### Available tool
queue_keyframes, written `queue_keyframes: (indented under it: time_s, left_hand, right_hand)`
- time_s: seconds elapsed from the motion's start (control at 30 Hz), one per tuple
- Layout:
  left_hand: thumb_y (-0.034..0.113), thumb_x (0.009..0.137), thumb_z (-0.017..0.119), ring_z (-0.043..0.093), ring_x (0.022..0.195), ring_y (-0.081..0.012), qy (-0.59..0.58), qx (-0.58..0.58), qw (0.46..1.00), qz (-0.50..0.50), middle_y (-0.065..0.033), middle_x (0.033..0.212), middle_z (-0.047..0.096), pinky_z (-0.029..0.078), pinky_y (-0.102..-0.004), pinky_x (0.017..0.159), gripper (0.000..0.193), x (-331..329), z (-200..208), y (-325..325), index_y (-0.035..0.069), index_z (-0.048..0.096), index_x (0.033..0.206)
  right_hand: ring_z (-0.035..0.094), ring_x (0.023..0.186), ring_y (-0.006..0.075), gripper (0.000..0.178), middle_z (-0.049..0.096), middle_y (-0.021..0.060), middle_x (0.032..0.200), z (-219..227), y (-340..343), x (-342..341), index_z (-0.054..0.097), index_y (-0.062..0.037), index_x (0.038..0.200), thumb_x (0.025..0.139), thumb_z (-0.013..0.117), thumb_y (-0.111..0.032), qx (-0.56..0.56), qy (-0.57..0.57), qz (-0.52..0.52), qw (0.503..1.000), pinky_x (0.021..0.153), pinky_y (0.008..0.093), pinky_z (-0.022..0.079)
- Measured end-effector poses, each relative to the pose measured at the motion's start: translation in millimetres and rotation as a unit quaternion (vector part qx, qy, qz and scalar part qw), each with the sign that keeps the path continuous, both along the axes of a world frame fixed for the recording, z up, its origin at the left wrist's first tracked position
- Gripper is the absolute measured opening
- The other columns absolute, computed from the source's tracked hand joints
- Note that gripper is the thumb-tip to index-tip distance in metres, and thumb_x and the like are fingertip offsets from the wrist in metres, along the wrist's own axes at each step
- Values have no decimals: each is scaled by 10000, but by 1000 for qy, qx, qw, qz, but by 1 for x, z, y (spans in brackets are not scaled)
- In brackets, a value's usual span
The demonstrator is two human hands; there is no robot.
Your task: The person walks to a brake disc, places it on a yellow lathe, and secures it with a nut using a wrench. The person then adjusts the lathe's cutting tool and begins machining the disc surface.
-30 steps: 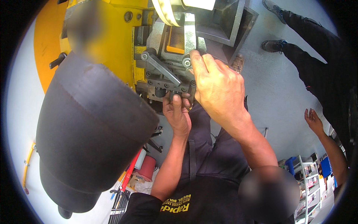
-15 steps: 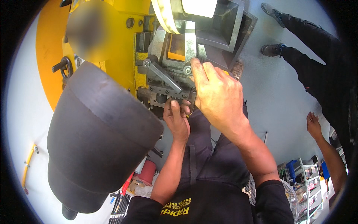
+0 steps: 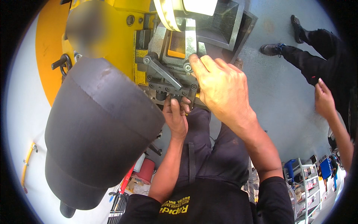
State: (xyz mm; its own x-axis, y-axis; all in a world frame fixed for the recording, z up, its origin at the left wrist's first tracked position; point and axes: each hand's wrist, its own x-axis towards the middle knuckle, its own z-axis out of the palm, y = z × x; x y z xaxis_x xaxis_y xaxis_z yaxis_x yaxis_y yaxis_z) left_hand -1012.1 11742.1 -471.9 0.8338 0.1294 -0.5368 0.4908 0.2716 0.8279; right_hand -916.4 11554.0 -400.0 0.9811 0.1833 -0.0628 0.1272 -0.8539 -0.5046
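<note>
In front of me is a yellow machine (image 3: 125, 39) with a grey metal tool head (image 3: 158, 50). My left hand (image 3: 176, 117) reaches under its front block (image 3: 171, 90), thumb and fingers closed around a black knob (image 3: 175, 97). A second black knob (image 3: 161, 95) sits just left of it. On top, a grey lever (image 3: 164, 74) slants down to the right from its pivot bolt. My right hand (image 3: 223, 82) is curled beside a round pivot bolt (image 3: 188, 67), index finger close to it. Whatever lies inside that hand is hidden beneath the fingers.
A large black rubber-like cone (image 3: 104, 127) fills the left side. A lit lamp (image 3: 167, 15) hangs over the tool head. Behind it stands a grey metal bin (image 3: 223, 28). Another person's hand (image 3: 325, 99) and legs are at right. A white shelf rack (image 3: 307, 183) stands lower right.
My right hand has shifted slightly right, and a dark bar seen beside its fingers no longer shows there. My left hand stays at the knob. The other person's foot and hand have moved.
</note>
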Motion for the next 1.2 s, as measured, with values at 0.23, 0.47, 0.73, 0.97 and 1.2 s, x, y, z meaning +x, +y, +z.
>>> queue_keyframes:
  time_s: [0.23,0.47,0.73,0.97,1.2]
  left_hand:
    - [379,1096,545,529,677,-61,2,12,1000,-11,-50,883,682,405,-208,620,358,0,3,-1,32,611,1158]
    - [399,1107,520,503,680,-53,0,22,999,-33,-48,882,674,410,-219,644,393,0,1,3,21,628,1095]
    - [444,1107,495,465,646,-51,13,23,999,-33,-31,832,638,389,-226,629,442,1,2,3,27,630,1053]
    - [479,1100,493,446,639,-51,28,42,998,-31,-36,820,635,360,-220,617,471,5,7,-1,32,629,1047]
    - [504,1097,488,454,640,-54,33,24,999,-35,-42,830,644,349,-215,609,492,5,9,1,34,620,1036]
  right_hand:
    - [661,777,227,464,612,43,885,-4,3,-3,651,-56,1225,770,739,-83,19,-15,-34,999,663,374,551]
    - [667,755,230,401,628,49,880,-6,5,-3,675,-51,1194,803,750,-95,29,-21,-45,998,652,367,549]
    - [684,775,241,391,646,70,883,-5,5,-3,674,-17,1182,810,729,-124,26,-19,-37,999,659,369,559]
    - [674,746,238,363,635,57,863,-7,4,-3,680,-46,1182,830,749,-106,27,-31,-46,998,633,382,546]
    - [690,780,246,369,650,69,878,-6,5,-4,678,-35,1169,815,734,-124,18,-23,-40,999,660,380,564]
